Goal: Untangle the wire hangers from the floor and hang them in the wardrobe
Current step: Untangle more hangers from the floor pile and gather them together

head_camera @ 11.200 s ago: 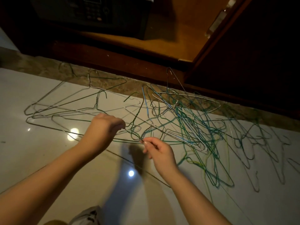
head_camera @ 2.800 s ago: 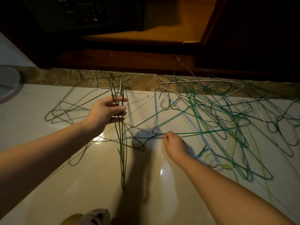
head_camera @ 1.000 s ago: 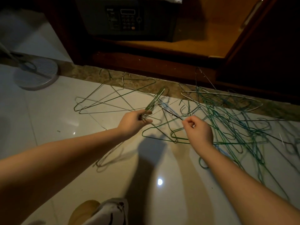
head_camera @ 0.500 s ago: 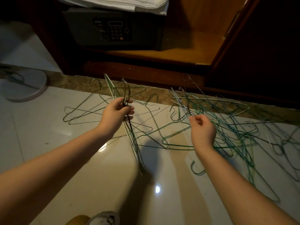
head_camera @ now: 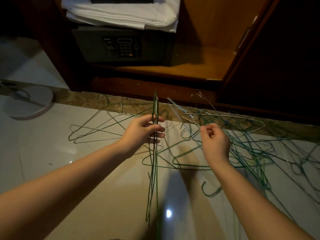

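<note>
My left hand [head_camera: 144,131] grips a small bunch of green wire hangers [head_camera: 153,172], held edge-on and upright, hooks up. My right hand [head_camera: 213,141] pinches a pale blurred wire hanger [head_camera: 180,108] that rises up and to the left from the tangled pile of green and silver hangers [head_camera: 242,146] on the floor at the right. Several untangled hangers [head_camera: 97,130] lie flat on the tiles at the left. The open wardrobe [head_camera: 199,66] stands behind them.
A black safe [head_camera: 121,45] with folded white towels [head_camera: 121,13] on top sits in the wardrobe's floor. The wardrobe door [head_camera: 277,58] stands open at the right. A round fan base [head_camera: 27,103] rests on the tiles at the left. One loose green hook [head_camera: 210,191] lies near my right forearm.
My left hand has turned its bunch of hangers upright and raised it. My right hand has lifted a pale hanger out of the pile. The view has tilted up toward the safe.
</note>
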The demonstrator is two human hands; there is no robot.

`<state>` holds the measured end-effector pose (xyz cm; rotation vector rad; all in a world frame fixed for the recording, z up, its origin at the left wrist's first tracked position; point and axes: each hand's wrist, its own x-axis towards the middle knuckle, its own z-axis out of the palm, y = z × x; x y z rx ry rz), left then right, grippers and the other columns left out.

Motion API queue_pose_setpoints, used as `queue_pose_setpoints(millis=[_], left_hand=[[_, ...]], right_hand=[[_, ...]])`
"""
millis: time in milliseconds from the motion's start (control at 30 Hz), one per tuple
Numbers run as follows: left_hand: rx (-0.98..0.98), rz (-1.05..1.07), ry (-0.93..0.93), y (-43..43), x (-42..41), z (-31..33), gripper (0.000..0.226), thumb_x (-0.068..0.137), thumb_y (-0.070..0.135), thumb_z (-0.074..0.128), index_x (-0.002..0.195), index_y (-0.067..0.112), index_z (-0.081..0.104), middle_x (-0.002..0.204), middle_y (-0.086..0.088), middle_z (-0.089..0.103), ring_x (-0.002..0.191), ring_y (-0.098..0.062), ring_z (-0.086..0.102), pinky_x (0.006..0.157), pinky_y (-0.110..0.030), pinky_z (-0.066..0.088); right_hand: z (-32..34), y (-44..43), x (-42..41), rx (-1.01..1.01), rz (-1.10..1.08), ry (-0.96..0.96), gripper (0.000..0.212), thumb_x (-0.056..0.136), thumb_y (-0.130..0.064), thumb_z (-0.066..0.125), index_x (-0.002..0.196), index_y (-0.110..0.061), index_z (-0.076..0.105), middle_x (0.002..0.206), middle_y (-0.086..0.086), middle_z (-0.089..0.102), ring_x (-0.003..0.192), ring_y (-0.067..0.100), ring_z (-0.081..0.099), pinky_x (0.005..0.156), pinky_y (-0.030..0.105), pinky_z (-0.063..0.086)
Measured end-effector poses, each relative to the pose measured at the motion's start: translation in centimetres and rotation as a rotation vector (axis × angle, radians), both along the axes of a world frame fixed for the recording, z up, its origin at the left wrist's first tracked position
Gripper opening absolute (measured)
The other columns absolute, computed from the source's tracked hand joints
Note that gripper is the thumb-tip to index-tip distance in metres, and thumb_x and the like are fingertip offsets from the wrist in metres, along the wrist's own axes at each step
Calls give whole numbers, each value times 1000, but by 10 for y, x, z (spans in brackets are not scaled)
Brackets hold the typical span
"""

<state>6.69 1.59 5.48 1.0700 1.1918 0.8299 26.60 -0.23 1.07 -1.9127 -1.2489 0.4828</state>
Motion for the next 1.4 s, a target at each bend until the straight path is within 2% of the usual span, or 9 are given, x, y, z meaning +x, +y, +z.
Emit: queue_pose_setpoints(millis=[167, 367, 567, 767, 900, 967, 1067, 1200, 1400], left_hand=[[-12, -45, 43, 4, 19, 1, 22, 92, 2, 49, 91, 19, 63, 89, -7, 68, 69, -8, 70, 67, -28, 57], [-11, -124, 125, 5, 42, -2, 23, 91, 3, 50, 92, 21, 65, 93, -7, 70, 80, -14, 70, 67, -29, 57], [-24, -155, 146, 3, 57, -8, 21, 91, 3, 49, 94, 19, 63, 94, -8, 69, 81, -14, 69, 61, -22, 57], [-22, -19, 110, 1, 56, -11, 24, 93, 2, 47, 95, 20, 61, 96, -8, 67, 86, -16, 67, 71, -28, 58], [-6, 14, 48, 0, 57, -5, 26, 91, 0, 49, 94, 23, 61, 96, -7, 66, 89, -17, 65, 77, -28, 56], [13, 12, 27, -3, 57, -3, 24, 90, 0, 51, 95, 22, 60, 95, -7, 65, 87, -16, 65, 78, -29, 55], [57, -5, 8, -7, 55, -4, 18, 89, 1, 53, 102, 13, 58, 96, -9, 67, 89, -17, 67, 79, -30, 56], [66, 34, -9, -12, 47, -7, 15, 90, 2, 53, 101, 13, 56, 93, -8, 69, 84, -14, 69, 67, -21, 56], [31, 70, -43, -13, 36, -9, 17, 91, 3, 52, 101, 17, 55, 92, -9, 66, 85, -17, 67, 76, -31, 58]], right_hand=[[13, 10, 46, 25, 19, -101, 14, 91, -20, 56, 77, -18, 56, 66, -5, 52, 68, 18, 49, 58, 27, 31], [12, 15, 101, -70, -161, 110, 26, 92, -22, 55, 66, -23, 49, 65, -8, 49, 61, 10, 44, 60, 28, 35], [1, 4, 127, -103, -263, 144, 15, 92, -22, 56, 80, -13, 56, 68, -10, 50, 66, 11, 46, 54, 20, 35], [16, 13, 84, -27, -239, 249, 12, 90, -23, 57, 81, -15, 59, 67, -11, 52, 70, 14, 51, 64, 28, 39], [30, 11, 23, -25, -107, 355, 8, 91, -23, 56, 87, -18, 60, 68, -13, 52, 58, 2, 46, 45, 8, 35], [30, 5, -10, -34, -36, 421, 8, 92, -22, 55, 86, -20, 58, 68, -13, 52, 58, 0, 46, 41, 5, 32], [28, -5, -50, -58, -5, 491, 9, 93, -22, 53, 84, -20, 56, 72, -13, 55, 66, 1, 51, 54, 15, 39], [22, -11, -72, -48, -85, 628, 8, 92, -22, 52, 89, -20, 59, 82, -7, 60, 81, 14, 58, 73, 31, 49], [12, -19, -78, -75, -93, 658, 10, 93, -20, 51, 94, -17, 61, 78, -11, 59, 71, 5, 53, 62, 20, 41]])
